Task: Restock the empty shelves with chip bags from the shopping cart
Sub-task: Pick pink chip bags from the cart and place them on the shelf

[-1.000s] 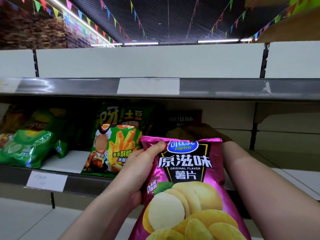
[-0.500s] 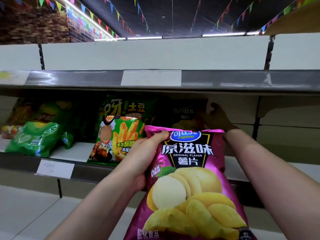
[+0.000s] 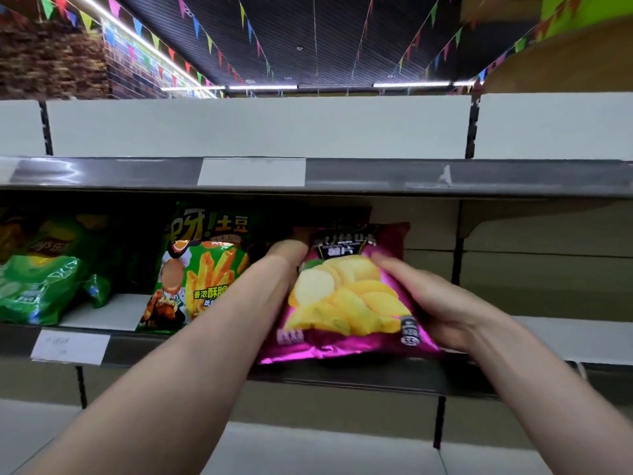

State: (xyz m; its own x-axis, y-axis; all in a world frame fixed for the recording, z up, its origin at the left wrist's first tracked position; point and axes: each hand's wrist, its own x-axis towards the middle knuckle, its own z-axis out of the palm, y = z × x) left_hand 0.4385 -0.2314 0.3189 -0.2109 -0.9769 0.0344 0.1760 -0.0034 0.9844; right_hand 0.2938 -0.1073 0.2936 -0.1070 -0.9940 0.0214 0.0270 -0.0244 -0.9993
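Note:
A magenta chip bag (image 3: pixel 346 303) with yellow potato slices printed on it leans back on the middle shelf (image 3: pixel 548 344), its bottom seam at the shelf's front lip. My left hand (image 3: pixel 286 265) grips its left edge near the top. My right hand (image 3: pixel 431 303) holds its right side, fingers laid over the front. Behind it stands a darker bag of the same kind (image 3: pixel 342 221), mostly hidden. To the left stands a green fries bag (image 3: pixel 202 269), with green chip bags (image 3: pixel 37 269) further left.
The top shelf edge (image 3: pixel 411 176) runs just above the bags and carries a blank price label (image 3: pixel 251 171). The shelf space right of the magenta bag holds nothing. A lower shelf (image 3: pixel 308 450) lies below. Coloured bunting hangs from the ceiling.
The magenta bag moved forward from in front of me onto the middle shelf. My right hand came back from deep in the shelf and took hold of the bag's right side.

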